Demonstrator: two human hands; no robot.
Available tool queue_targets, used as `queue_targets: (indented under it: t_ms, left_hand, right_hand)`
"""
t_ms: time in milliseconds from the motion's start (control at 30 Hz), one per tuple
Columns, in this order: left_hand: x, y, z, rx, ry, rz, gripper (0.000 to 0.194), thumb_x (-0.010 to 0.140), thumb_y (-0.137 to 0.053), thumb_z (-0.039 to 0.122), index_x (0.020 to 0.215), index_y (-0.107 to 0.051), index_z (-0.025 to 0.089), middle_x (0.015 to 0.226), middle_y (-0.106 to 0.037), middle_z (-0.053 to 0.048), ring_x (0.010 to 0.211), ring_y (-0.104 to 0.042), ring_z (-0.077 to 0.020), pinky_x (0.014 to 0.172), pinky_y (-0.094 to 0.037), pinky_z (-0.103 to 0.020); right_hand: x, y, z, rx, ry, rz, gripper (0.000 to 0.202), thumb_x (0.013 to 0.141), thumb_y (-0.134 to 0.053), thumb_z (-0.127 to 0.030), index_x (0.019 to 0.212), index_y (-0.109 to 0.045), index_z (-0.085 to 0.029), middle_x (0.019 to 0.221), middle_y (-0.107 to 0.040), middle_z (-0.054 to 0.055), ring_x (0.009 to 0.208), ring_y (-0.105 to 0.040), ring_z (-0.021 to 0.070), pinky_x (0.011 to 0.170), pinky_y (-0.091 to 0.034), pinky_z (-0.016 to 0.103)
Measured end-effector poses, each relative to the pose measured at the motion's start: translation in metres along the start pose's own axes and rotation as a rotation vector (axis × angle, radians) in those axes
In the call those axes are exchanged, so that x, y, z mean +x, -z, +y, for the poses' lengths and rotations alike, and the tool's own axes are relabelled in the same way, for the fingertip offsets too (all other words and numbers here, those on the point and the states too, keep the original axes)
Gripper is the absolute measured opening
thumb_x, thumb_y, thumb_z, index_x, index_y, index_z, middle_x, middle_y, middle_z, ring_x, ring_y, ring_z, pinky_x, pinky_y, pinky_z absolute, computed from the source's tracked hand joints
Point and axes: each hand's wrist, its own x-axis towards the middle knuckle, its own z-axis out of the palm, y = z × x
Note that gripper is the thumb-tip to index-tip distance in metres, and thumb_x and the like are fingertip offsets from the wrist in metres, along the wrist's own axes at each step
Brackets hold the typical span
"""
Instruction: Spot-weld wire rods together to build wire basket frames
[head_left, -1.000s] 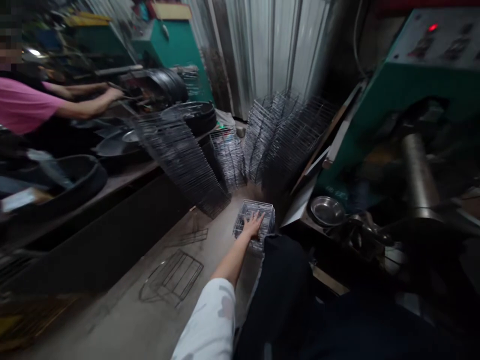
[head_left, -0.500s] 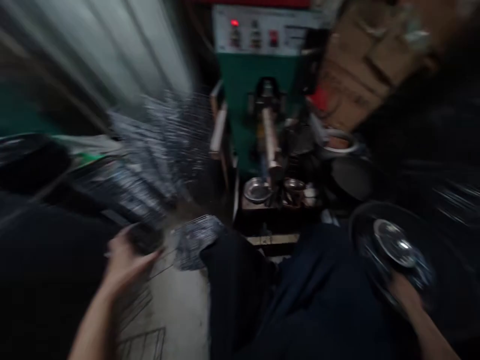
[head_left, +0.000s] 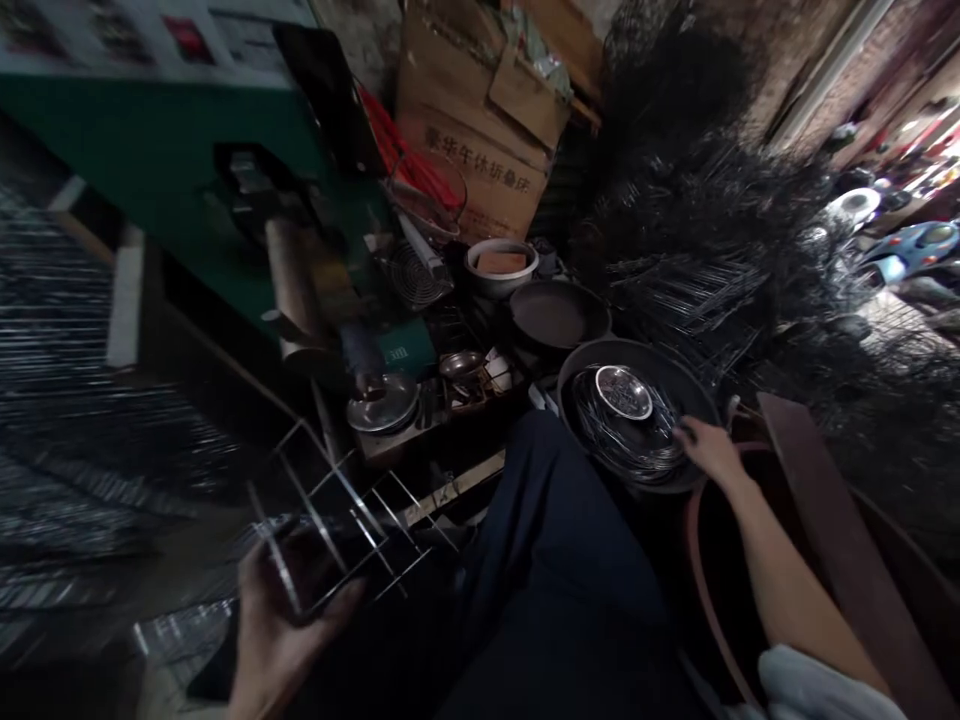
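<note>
My left hand [head_left: 289, 610], low on the left, is wrapped around a wire rack [head_left: 341, 520] of thin bright rods crossing at right angles. The rack is raised and tilted in front of the machine. On the right, my right hand [head_left: 712, 455] reaches into a wide dark pan [head_left: 574, 385] holding many loose metal wires [head_left: 600, 425]. Its fingers are curled together at the wires near the pan's right side; what they pinch is too small to make out. A small shiny metal bowl [head_left: 624, 392] sits among the wires in the pan.
A green machine [head_left: 172, 150] with a thick rod-like arm [head_left: 292, 270] stands at left. Beneath it is a metal dish [head_left: 384, 405]. Behind the pan are a second dark pan [head_left: 559, 312], a white bowl [head_left: 501, 270] and a cardboard box [head_left: 480, 130]. Tangled wirework [head_left: 690, 250] is piled at right.
The view has swung right, so the machine now lies further left. My left hand has lifted the wire rack into sight. My right hand has moved to the wires inside the pan.
</note>
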Motion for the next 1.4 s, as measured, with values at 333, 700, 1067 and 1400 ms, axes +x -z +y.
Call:
queue_targets:
  t_ms: [333, 700, 1067, 1400]
  left_hand:
    - [0.003, -0.024, 0.029, -0.006, -0.169, -0.044, 0.093, 0.068, -0.086, 0.036, 0.145, -0.033, 0.035, 0.133, -0.049, -0.008, 0.125, -0.059, -0.0307, 0.113, -0.048, -0.064]
    - [0.006, 0.009, 0.026, 0.011, -0.254, 0.053, 0.101, 0.068, -0.087, 0.037, 0.15, -0.028, 0.032, 0.142, -0.043, -0.013, 0.125, -0.058, -0.0316, 0.109, -0.054, -0.06]
    - [0.023, 0.021, 0.009, -0.071, -0.238, 0.058, 0.103, 0.068, -0.086, 0.037, 0.152, -0.028, 0.032, 0.14, -0.043, -0.013, 0.129, -0.053, -0.0328, 0.112, -0.05, -0.061]
    - [0.056, 0.013, -0.012, -0.001, -0.216, 0.013, 0.111, 0.062, -0.088, 0.022, 0.154, -0.027, 0.033, 0.146, -0.043, -0.014, 0.127, -0.059, -0.0356, 0.111, -0.052, -0.063]
  right_hand:
    - [0.028, 0.17, -0.141, 0.996, 0.306, 0.285, 0.052, 0.086, -0.074, -0.066, 0.097, -0.072, -0.015, 0.088, -0.069, 0.007, 0.075, -0.06, 0.0167, 0.071, -0.044, 0.031]
    - [0.064, 0.064, -0.367, 1.275, 0.609, -0.224, 0.068, 0.075, -0.075, -0.077, 0.055, -0.044, -0.02, 0.058, -0.033, -0.004, 0.059, -0.031, 0.0116, 0.058, -0.027, 0.028]
    - [0.07, 0.032, -0.394, 1.295, 0.734, -0.39, 0.056, 0.084, -0.077, -0.056, 0.058, -0.044, -0.02, 0.066, -0.036, -0.003, 0.066, -0.035, 0.0139, 0.064, -0.03, 0.029]
    - [0.107, 0.003, -0.42, 1.313, 0.791, -0.421, 0.054, 0.084, -0.078, -0.057, 0.058, -0.051, -0.018, 0.065, -0.045, -0.002, 0.065, -0.041, 0.014, 0.063, -0.034, 0.029]
